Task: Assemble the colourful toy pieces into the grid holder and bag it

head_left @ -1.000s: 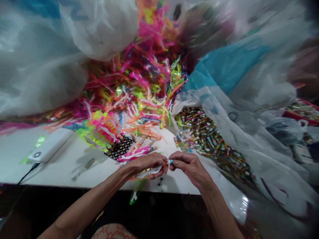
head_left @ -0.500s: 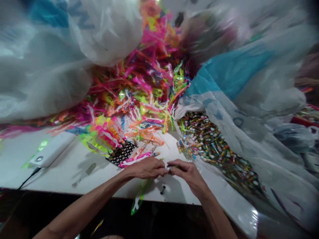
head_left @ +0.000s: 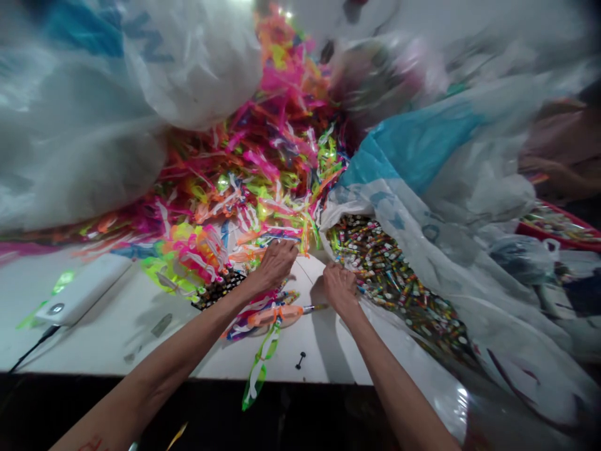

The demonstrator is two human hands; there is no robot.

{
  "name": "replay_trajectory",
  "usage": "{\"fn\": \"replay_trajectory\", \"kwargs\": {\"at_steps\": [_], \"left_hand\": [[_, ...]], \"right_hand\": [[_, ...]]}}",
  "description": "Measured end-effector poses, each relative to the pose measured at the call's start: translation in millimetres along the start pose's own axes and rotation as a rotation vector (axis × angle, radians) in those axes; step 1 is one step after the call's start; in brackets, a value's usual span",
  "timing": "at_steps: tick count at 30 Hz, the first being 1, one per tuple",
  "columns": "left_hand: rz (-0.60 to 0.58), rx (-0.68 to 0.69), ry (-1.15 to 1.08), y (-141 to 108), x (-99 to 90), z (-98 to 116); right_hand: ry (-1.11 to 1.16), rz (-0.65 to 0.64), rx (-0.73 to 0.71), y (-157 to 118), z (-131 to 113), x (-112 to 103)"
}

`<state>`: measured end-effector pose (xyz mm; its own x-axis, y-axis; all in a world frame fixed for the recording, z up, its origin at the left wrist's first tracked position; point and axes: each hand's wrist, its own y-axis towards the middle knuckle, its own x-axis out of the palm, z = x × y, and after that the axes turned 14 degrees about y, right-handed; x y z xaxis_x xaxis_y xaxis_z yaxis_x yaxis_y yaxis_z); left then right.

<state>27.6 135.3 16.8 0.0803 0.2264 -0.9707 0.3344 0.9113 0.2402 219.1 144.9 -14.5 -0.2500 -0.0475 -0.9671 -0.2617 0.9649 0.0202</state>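
Observation:
My left hand (head_left: 278, 262) is at the near edge of a heap of bright translucent plastic strips (head_left: 263, 163) with white bands, its fingers bent downward. What its fingertips hold, if anything, is hidden. By the mouth of a plastic bag full of small printed tubes (head_left: 389, 269), my right hand (head_left: 341, 285) has its fingers curled together; their contents cannot be seen. Below my hands lies an orange plastic piece (head_left: 277, 315) with a thin stick pointing right. From it a green leaf-shaped piece (head_left: 257, 376) hangs over the table's front edge.
A white box (head_left: 87, 288) with a black cable lies left on the white table (head_left: 183, 351). A black dotted piece (head_left: 218, 291) lies beneath plastic strips. A small black dumbbell-shaped part (head_left: 300, 360) is near the front edge. Large plastic bags (head_left: 79, 144) flank the heap. Another person's arm (head_left: 558, 172) shows far right.
My hands were close together over the front of the table. They have parted and moved away from me, left to the strips, right to the tubes. The orange piece is now uncovered.

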Motion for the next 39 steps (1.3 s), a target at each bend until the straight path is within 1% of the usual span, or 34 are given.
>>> {"fn": "replay_trajectory", "kwargs": {"at_steps": [2,3,5,6,7,8,10,11,12,13,15,17,19,20,21,25,28,32,36,39], "left_hand": [[0.123,-0.096,-0.066,-3.7,-15.3,3.2],[0.183,-0.156,-0.155,-6.6,-22.4,4.6],[0.265,-0.289,-0.478,-14.3,-33.3,7.6],[0.266,-0.353,-0.696,-18.9,-36.7,9.3],[0.225,-0.408,-0.935,-23.9,-38.5,11.3],[0.145,-0.453,-1.173,-29.0,-38.8,13.4],[-0.080,-0.492,-1.556,-39.6,-35.4,17.8],[-0.189,-0.488,-1.677,-44.8,-32.4,19.9],[-0.274,-0.475,-1.755,-49.9,-29.0,21.7],[-0.331,-0.454,-1.798,-54.7,-25.8,23.1],[-0.404,-0.404,-1.819,-62.9,-21.7,24.8],[-0.444,-0.373,-1.808,-68.8,-22.1,25.1],[-0.475,-0.340,-1.773,-72.0,-26.8,25.1],[-0.487,-0.323,-1.756,-72.7,-30.2,25.1],[-0.498,-0.304,-1.738,-72.9,-33.8,25.3],[-0.545,-0.259,-1.686,-71.8,-46.0,27.5],[-0.552,-0.226,-1.666,-71.5,-50.0,28.7],[-0.574,-0.218,-1.624,-72.3,-49.8,28.1],[-0.625,-0.210,-1.587,-72.7,-47.1,27.4],[-0.600,-0.168,-1.544,-73.6,-45.8,27.3]], "right_hand": [[0.009,0.004,0.000,-0.6,-0.2,0.2],[0.017,0.006,0.006,-0.7,0.1,-0.5],[0.051,0.016,0.041,-1.2,0.6,-2.5],[0.075,0.024,0.063,-1.4,0.7,-3.4],[0.103,0.033,0.084,-1.4,0.6,-4.1],[0.135,0.040,0.102,-1.0,0.4,-4.9],[0.204,0.044,0.127,0.8,-0.1,-7.4],[0.245,0.033,0.132,2.0,-0.6,-9.7],[0.290,0.015,0.134,2.9,-1.4,-13.1],[0.328,-0.010,0.129,3.0,-2.7,-17.7],[0.496,-0.098,0.096,-0.3,-6.9,-30.1],[0.822,-0.262,0.065,-9.0,-13.1,-44.8],[1.175,-0.450,0.067,-20.5,-19.9,-58.4],[1.294,-0.524,0.081,-26.2,-22.9,-63.7],[1.354,-0.571,0.094,-31.3,-25.4,-67.7],[1.413,-0.643,0.097,-42.8,-29.6,-72.8],[1.448,-0.645,0.099,-45.1,-28.8,-73.7],[1.499,-0.593,0.115,-46.9,-25.1,-79.2],[1.467,-0.666,0.072,-49.4,-21.4,-84.8],[1.431,-0.692,0.034,-50.3,-19.6,-86.0]]}}
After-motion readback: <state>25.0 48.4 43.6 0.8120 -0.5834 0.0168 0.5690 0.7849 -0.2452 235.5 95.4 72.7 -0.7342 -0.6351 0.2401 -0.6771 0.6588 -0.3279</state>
